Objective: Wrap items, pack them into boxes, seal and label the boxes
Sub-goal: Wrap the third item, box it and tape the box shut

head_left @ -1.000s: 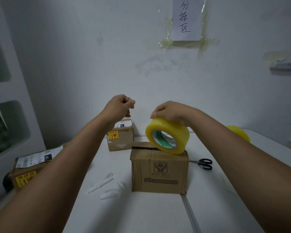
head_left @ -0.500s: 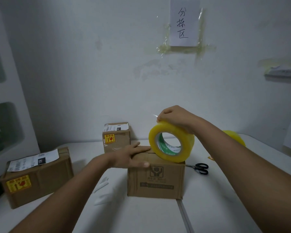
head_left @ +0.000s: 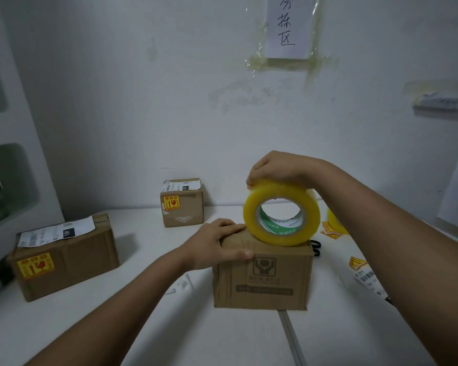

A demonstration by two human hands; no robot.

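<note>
A brown cardboard box (head_left: 265, 281) with a printed logo stands on the white table (head_left: 90, 326) in front of me. A roll of yellow packing tape (head_left: 282, 216) stands on edge on the box's top. My right hand (head_left: 278, 167) grips the roll from above. My left hand (head_left: 217, 247) lies flat on the box's top left corner, fingers straight, thumb along the front edge.
Two labelled boxes stand to the left: a large one (head_left: 64, 256) near the table's left edge and a small one (head_left: 182, 203) by the wall. Black scissors (head_left: 316, 247) lie behind the box. A second tape roll (head_left: 337, 223), yellow stickers (head_left: 331, 229) and a barcode label (head_left: 368, 280) lie on the right.
My left hand came down from the air and now presses on the box's top left corner. The right hand keeps holding the tape roll on the box.
</note>
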